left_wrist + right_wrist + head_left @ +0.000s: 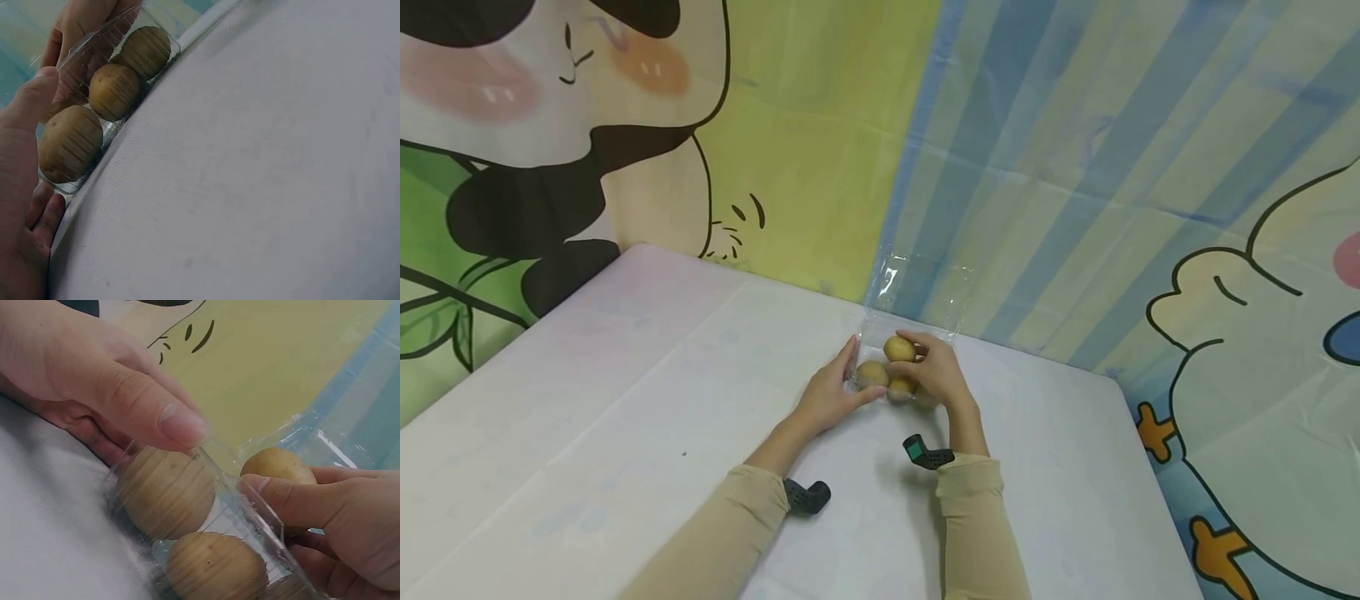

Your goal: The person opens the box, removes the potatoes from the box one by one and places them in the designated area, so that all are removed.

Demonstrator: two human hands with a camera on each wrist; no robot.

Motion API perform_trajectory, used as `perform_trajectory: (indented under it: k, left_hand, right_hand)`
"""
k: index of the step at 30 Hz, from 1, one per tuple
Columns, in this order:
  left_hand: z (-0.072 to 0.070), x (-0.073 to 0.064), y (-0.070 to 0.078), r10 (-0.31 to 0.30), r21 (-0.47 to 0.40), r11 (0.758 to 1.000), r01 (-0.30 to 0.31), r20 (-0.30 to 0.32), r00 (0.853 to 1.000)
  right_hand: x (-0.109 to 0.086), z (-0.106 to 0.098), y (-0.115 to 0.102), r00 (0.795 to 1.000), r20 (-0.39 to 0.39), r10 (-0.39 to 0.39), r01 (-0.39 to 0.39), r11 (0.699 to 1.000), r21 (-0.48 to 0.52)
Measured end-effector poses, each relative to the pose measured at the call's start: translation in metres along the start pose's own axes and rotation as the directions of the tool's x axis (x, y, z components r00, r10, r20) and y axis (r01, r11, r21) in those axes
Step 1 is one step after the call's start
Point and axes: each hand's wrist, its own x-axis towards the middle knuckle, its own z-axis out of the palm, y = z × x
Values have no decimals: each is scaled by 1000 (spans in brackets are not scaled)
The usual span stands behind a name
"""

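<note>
A clear plastic clamshell box [859,385] stands on the table with several potatoes in it. Its lid [891,275] is raised at the back against the wall cloth. My left hand [826,398] holds the box at its left end, the thumb over the front rim and the other fingers along the side. Between the thumb and fingers of my right hand [942,372] is a potato [278,466], pinched over the box. A large potato [165,490] sits inside at the left end, with another potato [215,565] beside it. Farther right, a third potato [145,51] shows through the ribbed front wall.
The white-covered table [647,467] reaches out on both sides of the box. Right behind the box hangs a printed wall cloth [820,167] with cartoon figures. Each wrist carries a small black device [807,497] near the sleeve cuff.
</note>
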Motion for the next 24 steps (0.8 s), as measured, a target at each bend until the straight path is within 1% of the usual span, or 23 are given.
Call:
perform_trajectory:
  k: [8, 14, 16, 21, 24]
  left_hand:
    - [-1, 0, 1, -6, -10, 1000, 6, 6, 1000]
    - [-1, -3, 0, 3, -17, 1000, -3, -8, 1000]
    - [-1, -3, -1, 4, -16, 1000, -5, -9, 1000]
    - [1, -2, -2, 15, -14, 1000, -15, -11, 1000]
    - [-1, -1, -2, 27, -18, 999, -28, -15, 1000]
  right_hand:
    - [-3, -9, -7, 1000, -14, 8, -8, 1000, 9]
    - [-9, -15, -15, 999, -41, -29, 29, 1000, 9]
    - [-11, -18, -18, 998, -50, -27, 27, 1000, 11]
    - [-17, -27, -22, 997, -82, -2, 6, 999, 53]
    - [-19, -30, -24, 994, -106, 3, 6, 997, 83]
